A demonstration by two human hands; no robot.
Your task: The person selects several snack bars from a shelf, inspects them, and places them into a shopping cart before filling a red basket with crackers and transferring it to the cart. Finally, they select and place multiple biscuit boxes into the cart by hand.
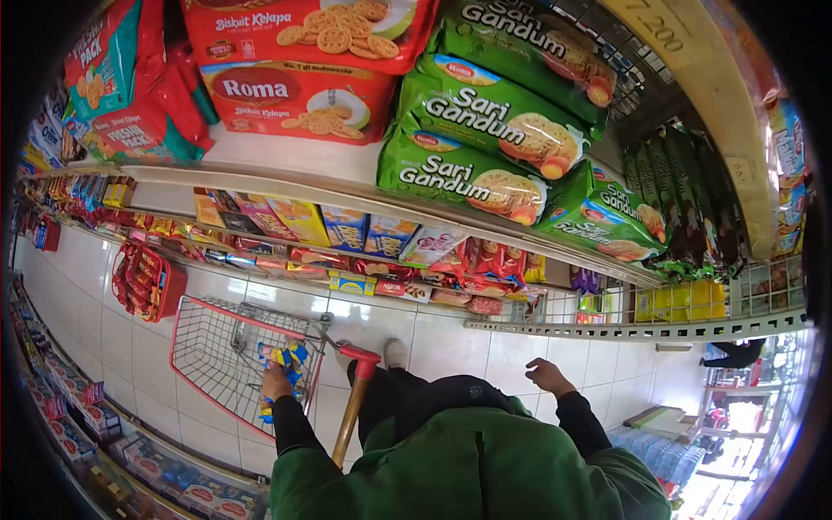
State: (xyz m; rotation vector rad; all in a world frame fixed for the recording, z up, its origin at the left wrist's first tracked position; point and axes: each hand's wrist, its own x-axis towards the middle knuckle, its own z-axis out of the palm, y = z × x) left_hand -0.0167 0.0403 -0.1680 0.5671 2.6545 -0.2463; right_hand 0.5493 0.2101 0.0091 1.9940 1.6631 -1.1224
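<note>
One snack packet in left hand, over cart

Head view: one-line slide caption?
Left hand lowers a blue-yellow snack packet into a red wire cart; right hand empty.

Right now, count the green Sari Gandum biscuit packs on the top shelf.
4: top pack, second, third stacked below, fourth to their right. More may be hidden behind.

Green jacket w/ black sleeves, dark trousers.
</note>
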